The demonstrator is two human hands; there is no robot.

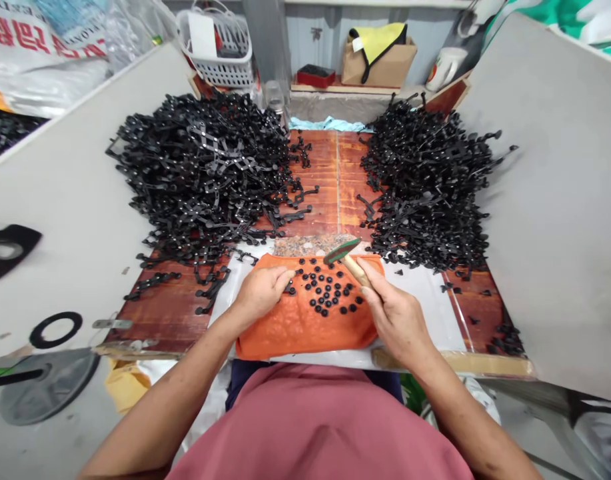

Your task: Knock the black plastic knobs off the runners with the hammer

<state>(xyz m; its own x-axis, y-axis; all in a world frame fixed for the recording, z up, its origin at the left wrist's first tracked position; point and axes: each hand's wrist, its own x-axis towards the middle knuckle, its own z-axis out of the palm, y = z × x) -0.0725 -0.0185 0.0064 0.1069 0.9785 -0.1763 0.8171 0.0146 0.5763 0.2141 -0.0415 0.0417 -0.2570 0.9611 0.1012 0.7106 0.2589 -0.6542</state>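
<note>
An orange cloth (295, 327) lies on the table edge in front of me, with several small black round caps (328, 293) scattered on its far half. My left hand (261, 290) rests on the cloth's left side, fingers curled and pinched at a small black piece next to the caps. My right hand (398, 313) grips the wooden handle of a small hammer (346, 257), whose green head hangs over the cloth's far edge.
Two big heaps of black metal strip parts flank a wooden tabletop (330, 180): left heap (205, 173), right heap (428, 193). Grey boards (550, 200) slope up on both sides. A white basket (220, 47) and cardboard box (378, 57) stand behind.
</note>
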